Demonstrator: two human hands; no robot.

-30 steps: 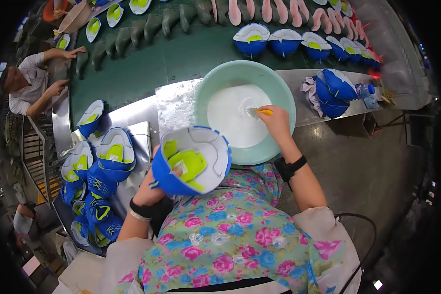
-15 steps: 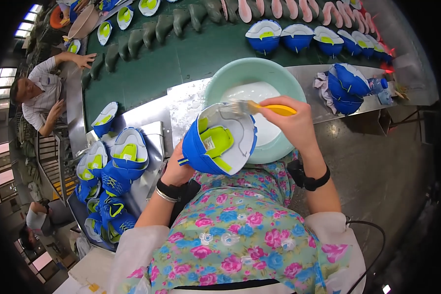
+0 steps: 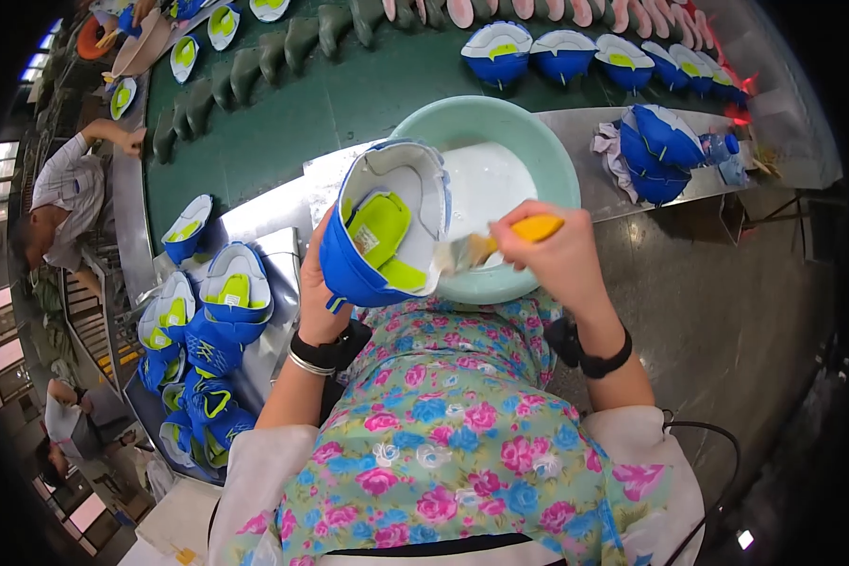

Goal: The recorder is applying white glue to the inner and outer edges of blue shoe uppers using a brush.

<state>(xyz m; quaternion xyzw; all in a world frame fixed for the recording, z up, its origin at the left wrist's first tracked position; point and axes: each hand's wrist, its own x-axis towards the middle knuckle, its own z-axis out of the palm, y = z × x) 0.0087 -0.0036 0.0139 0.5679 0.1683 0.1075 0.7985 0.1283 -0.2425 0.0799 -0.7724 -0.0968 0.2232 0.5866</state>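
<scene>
My left hand (image 3: 319, 292) is closed around the side of a blue shoe upper (image 3: 349, 255), held tilted so its white underside rim and lime-green lining face up. In my right hand (image 3: 557, 250) is a paintbrush (image 3: 486, 247) with a yellow handle. Its pale bristles touch the white edge of the upper, on the side nearest my right hand. Just beyond and partly behind the upper stands a light green basin (image 3: 557, 160) with white liquid in it.
Blue shoe uppers (image 3: 226, 302) are piled at left on a metal surface. More uppers (image 3: 561, 58), dark shoe lasts (image 3: 241, 74) and pink soles (image 3: 623, 14) line the green conveyor belt (image 3: 349, 118). A bottle (image 3: 719, 146) stands right, beside stacked uppers (image 3: 658, 156). A co-worker (image 3: 71, 184) sits at left.
The brush has moved from the far part of the upper's rim down to its near right edge. My left hand has shifted the upper left and slightly away, turning it.
</scene>
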